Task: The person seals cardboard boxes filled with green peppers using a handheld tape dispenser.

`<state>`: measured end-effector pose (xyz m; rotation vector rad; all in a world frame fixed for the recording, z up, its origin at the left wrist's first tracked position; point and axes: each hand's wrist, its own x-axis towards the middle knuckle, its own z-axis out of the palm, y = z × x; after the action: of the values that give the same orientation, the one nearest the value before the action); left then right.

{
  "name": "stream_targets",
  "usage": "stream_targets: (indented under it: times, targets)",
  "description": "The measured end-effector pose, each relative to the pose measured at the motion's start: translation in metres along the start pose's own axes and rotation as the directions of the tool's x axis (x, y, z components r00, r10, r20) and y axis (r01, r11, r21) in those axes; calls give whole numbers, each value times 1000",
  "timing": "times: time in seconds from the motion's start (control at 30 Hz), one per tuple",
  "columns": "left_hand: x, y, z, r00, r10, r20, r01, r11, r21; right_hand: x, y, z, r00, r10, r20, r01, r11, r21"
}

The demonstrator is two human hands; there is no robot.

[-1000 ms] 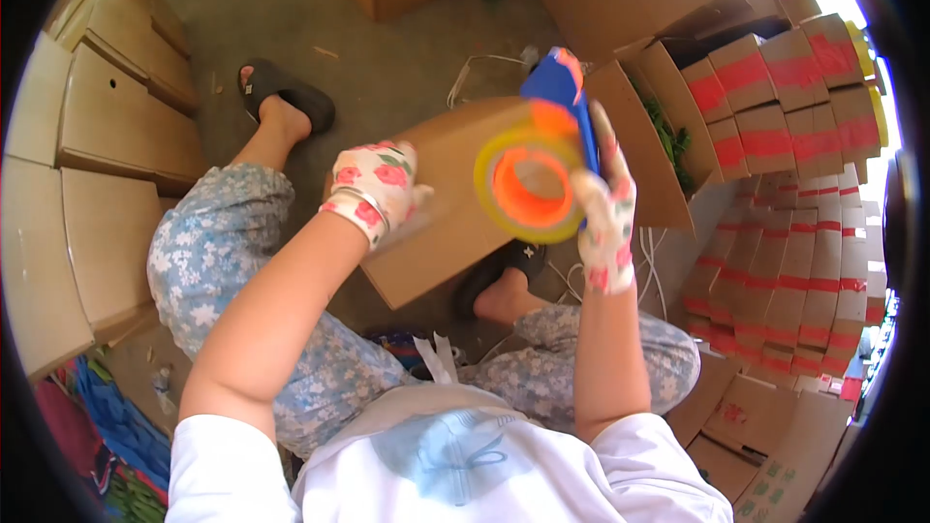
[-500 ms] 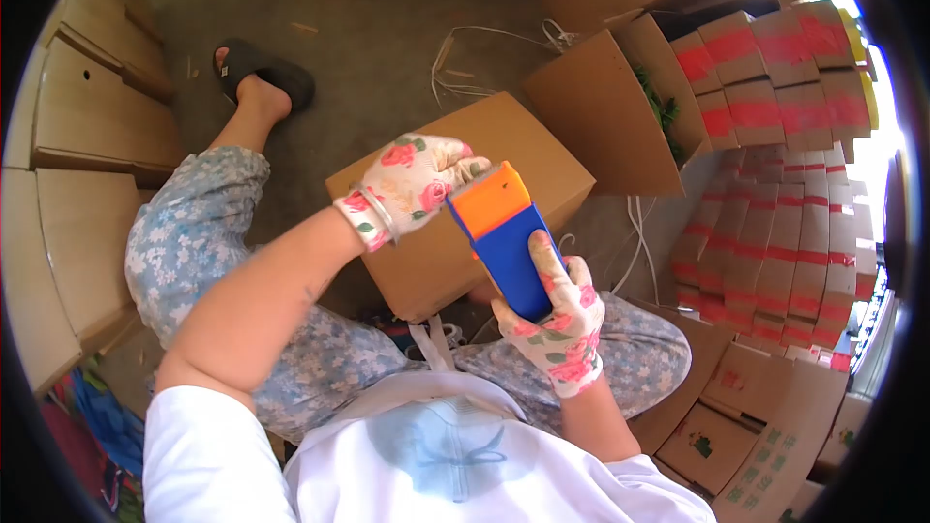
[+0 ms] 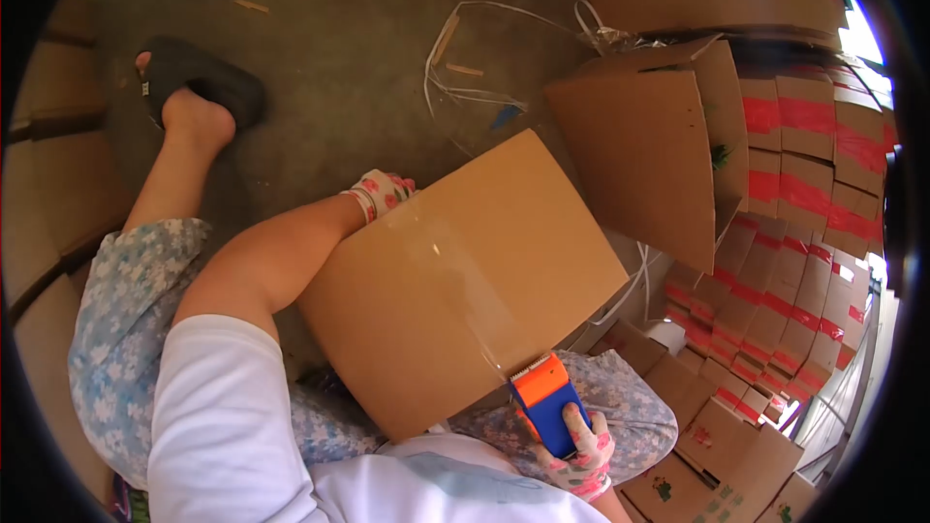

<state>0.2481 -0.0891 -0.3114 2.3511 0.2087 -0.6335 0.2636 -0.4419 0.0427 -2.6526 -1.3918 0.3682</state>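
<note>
A closed cardboard box (image 3: 542, 223) sits tilted in front of my lap. A strip of clear packing tape (image 3: 475, 295) runs across its upper face, from the far left edge toward the near right edge. My right hand (image 3: 584, 455), in a flowered glove, is wrapped round a blue and orange tape dispenser (image 3: 554, 407), whose toothed end meets the box's near edge where the tape ends. My left hand (image 3: 383, 196), gloved alike, grips the box's far left edge with curled fingers; the box partly hides it.
An open carton (image 3: 630, 155) with something green inside stands beyond the box. Cartons with red tape (image 3: 785, 281) are stacked at the right. White strapping (image 3: 431, 68) and cardboard scraps lie on the floor. More boxes (image 3: 87, 184) line the left side.
My left hand has left the dispenser's front and moved to the box's far left edge. The dispenser in my right hand has come down to the near edge, and tape now lies across the box.
</note>
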Motion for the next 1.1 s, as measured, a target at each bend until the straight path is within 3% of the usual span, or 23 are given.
stream_targets:
  times: [0.03, 0.1, 0.17, 0.23, 0.27, 0.3, 0.33, 0.4, 0.47, 0.5, 0.53, 0.57, 0.63, 0.67, 0.73, 0.77, 0.93, 0.97, 1.0, 1.1]
  targets:
    - [-1, -2, 3, 1000, 4, 9, -4, 1000, -2, -4, 1, 3, 1000, 2, -25, -2, 1000, -5]
    - [-11, -11, -8, 966, 245, -87, -221, 948, 228, 2, 0, 5, 1000, -5, -23, 5, 1000, -6]
    - [-30, -18, -57, 931, 276, -238, -174, 911, 374, 28, -7, 6, 993, -70, -92, 73, 997, 31]
    - [-84, 10, -143, 911, -9, -413, 144, 944, 298, 67, -29, 6, 988, -78, -131, 84, 995, 44]
    - [-97, 0, -151, 770, -80, -633, 222, 964, 149, 93, -41, 10, 981, -84, -173, 92, 995, 35]
    - [-119, 12, -177, 736, -288, -612, 374, 927, 14, 121, -55, 10, 980, -96, -173, 99, 995, 8]
    - [-144, 24, -194, 717, -294, -632, 412, 910, 44, 149, -68, 11, 970, -102, -220, 120, 990, 72]
    - [-194, 79, -221, 880, -363, -305, 448, 847, 285, 199, -92, 7, 989, -72, -125, 90, 986, 139]
    - [-219, 150, -206, 896, -441, 58, 349, 778, 522, 245, -111, 22, 975, -125, -185, 143, 986, 85]
    - [-227, 180, -167, 892, -404, -203, 452, 798, 398, 263, -124, 13, 994, -99, -45, 102, 992, 77]
    - [-226, 193, -122, 813, -362, -456, 509, 822, 256, 271, -133, 2, 994, -66, 92, 60, 996, 62]
    - [-216, 188, -90, 808, -361, -466, 515, 816, 263, 267, -134, 0, 994, -71, 79, 66, 996, 68]
    - [-200, 177, -49, 696, -372, -614, 569, 807, 157, 259, -127, 0, 992, -69, 105, 60, 994, 89]
    - [-200, 174, -54, 695, -359, -623, 564, 810, 163, 251, -118, 5, 994, -65, 90, 57, 995, 86]
    - [-203, 169, -62, 717, -373, -588, 548, 824, 145, 209, -96, 23, 971, -138, -193, 150, 988, 47]
    - [-203, 164, -74, 735, -397, -549, 583, 784, 214, 189, -90, 16, 982, -105, -159, 119, 990, 80]
    - [-213, 128, -136, 717, -405, -568, 606, 764, 220, 94, -58, 26, 994, 33, -108, -17, 990, 143]
    - [-212, 112, -156, 714, -446, -540, 611, 774, 168, 82, -53, 32, 987, 32, -156, 2, 978, 208]
    - [-210, 95, -178, 710, -488, -508, 617, 779, 113, 73, -50, 38, 969, 0, -249, 40, 987, 158]
    - [-205, 38, -234, 729, -436, -528, 540, 840, 52, 48, -26, 69, 973, -2, -233, 50, 979, 199]
